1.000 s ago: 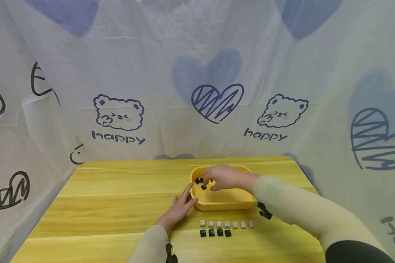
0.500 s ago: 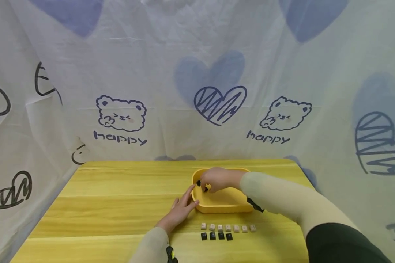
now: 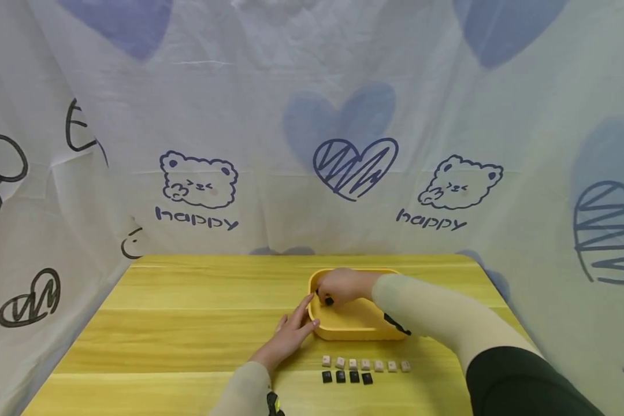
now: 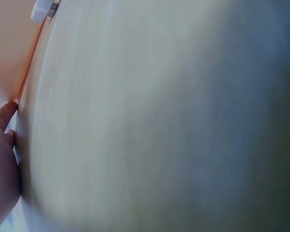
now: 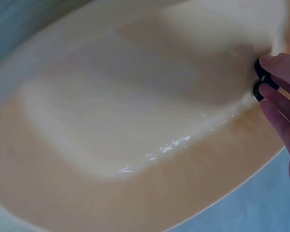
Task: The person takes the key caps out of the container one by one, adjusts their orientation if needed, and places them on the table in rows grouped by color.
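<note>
Black keycap (image 3: 329, 300) pinched by right hand (image 3: 338, 287) inside yellow tray (image 3: 361, 330); left hand (image 3: 291, 334) flat, relaxed, touching tray rim

So there's this yellow wooden table (image 3: 187, 323) with visible grain, and a white fabric backdrop (image 3: 270, 86) hung around it from 9 through 12 to 3 o'clock. It's printed with blue hearts, scribbled hearts and little bears captioned "happy". Lighting is soft and even.

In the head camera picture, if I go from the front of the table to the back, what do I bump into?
Row of black keycaps → row of light keycaps → yellow tray → bear-and-heart curtain.
</note>
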A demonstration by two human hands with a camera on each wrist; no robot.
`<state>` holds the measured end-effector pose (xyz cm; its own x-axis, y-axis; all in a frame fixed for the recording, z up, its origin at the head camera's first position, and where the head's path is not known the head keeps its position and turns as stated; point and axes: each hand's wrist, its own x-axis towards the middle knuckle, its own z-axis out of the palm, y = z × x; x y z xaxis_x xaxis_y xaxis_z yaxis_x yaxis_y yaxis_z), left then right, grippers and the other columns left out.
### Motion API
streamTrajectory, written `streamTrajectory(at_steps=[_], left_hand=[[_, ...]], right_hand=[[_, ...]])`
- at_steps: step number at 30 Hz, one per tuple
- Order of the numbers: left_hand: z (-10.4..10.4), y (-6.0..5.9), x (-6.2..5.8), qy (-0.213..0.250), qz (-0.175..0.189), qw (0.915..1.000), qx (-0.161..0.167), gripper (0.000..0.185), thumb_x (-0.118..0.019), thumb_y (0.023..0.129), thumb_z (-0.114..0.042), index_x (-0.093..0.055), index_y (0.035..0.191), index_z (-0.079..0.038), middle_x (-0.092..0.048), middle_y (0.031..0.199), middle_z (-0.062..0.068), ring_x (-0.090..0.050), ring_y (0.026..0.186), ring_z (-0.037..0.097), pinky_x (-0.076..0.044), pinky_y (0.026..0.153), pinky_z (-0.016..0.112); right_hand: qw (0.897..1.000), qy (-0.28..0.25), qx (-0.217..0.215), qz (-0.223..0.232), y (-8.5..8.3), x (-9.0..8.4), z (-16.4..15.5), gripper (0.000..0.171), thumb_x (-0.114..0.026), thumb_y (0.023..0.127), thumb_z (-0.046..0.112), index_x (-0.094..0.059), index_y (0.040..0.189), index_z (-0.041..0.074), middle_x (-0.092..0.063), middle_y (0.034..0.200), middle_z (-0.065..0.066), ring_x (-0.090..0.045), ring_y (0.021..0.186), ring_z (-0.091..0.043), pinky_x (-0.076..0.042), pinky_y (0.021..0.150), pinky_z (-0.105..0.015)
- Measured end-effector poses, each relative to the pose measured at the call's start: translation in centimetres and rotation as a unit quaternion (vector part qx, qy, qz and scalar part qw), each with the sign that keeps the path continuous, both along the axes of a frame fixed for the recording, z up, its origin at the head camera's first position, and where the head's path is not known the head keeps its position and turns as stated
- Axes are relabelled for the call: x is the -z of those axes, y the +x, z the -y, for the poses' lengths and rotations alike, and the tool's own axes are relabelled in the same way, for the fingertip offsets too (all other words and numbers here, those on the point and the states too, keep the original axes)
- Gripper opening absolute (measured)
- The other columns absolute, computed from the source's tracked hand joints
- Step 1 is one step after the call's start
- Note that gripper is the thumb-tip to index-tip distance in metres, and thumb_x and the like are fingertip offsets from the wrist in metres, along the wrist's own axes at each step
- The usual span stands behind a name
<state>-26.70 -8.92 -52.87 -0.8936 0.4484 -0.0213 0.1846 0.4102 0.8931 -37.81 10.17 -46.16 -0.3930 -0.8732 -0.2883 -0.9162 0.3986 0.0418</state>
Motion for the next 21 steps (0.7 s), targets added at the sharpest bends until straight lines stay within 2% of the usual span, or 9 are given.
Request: streamTrajectory(at_steps=[3, 5, 9, 12, 17, 21], left_hand=[[0.0, 0.0, 0.2, 0.0, -0.005, 1.0, 0.0, 0.066, -0.046, 0.104, -0.037, -0.013, 0.158, -0.02, -0.035, 0.152, 0.019, -0.026, 0.143, 0.033, 0.006, 0.112, 0.06], [0.0, 0.0, 0.3, 0.005, -0.006, 1.0, -0.002, 0.065, -0.046, 0.104, -0.036, -0.013, 0.158, -0.021, -0.036, 0.152, 0.018, -0.026, 0.143, 0.032, 0.007, 0.112, 0.059], [0.0, -0.1, 0.5, 0.01, -0.001, 0.9999, -0.002, 0.065, -0.046, 0.104, -0.036, -0.012, 0.158, -0.022, -0.036, 0.152, 0.016, -0.023, 0.144, 0.031, 0.008, 0.112, 0.058], [0.0, -0.2, 0.6, 0.008, 0.003, 1.0, -0.001, 0.066, -0.046, 0.104, -0.037, -0.012, 0.158, -0.023, -0.036, 0.152, 0.016, -0.022, 0.144, 0.031, 0.009, 0.112, 0.058], [-0.1, -0.1, 0.4, 0.009, 0.002, 1.0, -0.002, 0.066, -0.047, 0.104, -0.037, -0.013, 0.158, -0.022, -0.035, 0.152, 0.018, -0.022, 0.144, 0.033, 0.009, 0.112, 0.06], [-0.1, -0.1, 0.3, 0.009, 0.006, 0.9999, -0.004, 0.067, -0.047, 0.103, -0.038, -0.012, 0.158, -0.022, -0.034, 0.153, 0.018, -0.022, 0.144, 0.033, 0.009, 0.112, 0.058]], right_hand=[[0.999, -0.001, -0.033, -0.006, -0.4, 0.8, -0.1, 0.02, -0.072, 0.082, 0.0, -0.074, 0.083, 0.019, -0.058, 0.086, 0.01, -0.046, 0.071, -0.006, -0.042, 0.066, -0.02], [0.999, -0.006, -0.041, -0.001, -0.5, 1.1, -0.1, 0.023, -0.071, 0.079, -0.004, -0.072, 0.08, 0.019, -0.056, 0.084, 0.009, -0.045, 0.071, -0.006, -0.041, 0.066, -0.021], [0.999, -0.022, -0.032, 0.012, -0.3, 1.5, -0.3, 0.027, -0.071, 0.076, -0.008, -0.072, 0.078, 0.019, -0.054, 0.082, 0.01, -0.044, 0.07, -0.006, -0.041, 0.064, -0.02], [0.999, -0.018, -0.025, 0.019, -0.1, 1.6, -0.5, 0.027, -0.07, 0.079, -0.008, -0.071, 0.076, 0.019, -0.051, 0.08, 0.009, -0.042, 0.068, -0.007, -0.038, 0.063, -0.02], [0.999, 0.005, -0.016, 0.032, 0.5, 0.8, -1.0, 0.025, -0.069, 0.083, -0.007, -0.069, 0.074, 0.017, -0.049, 0.077, 0.007, -0.038, 0.067, -0.009, -0.033, 0.061, -0.021], [0.999, 0.017, -0.009, 0.041, 1.6, -0.2, -1.3, 0.018, -0.069, 0.085, -0.004, -0.072, 0.079, 0.013, -0.053, 0.079, 0.007, -0.041, 0.068, -0.008, -0.036, 0.063, -0.02]])
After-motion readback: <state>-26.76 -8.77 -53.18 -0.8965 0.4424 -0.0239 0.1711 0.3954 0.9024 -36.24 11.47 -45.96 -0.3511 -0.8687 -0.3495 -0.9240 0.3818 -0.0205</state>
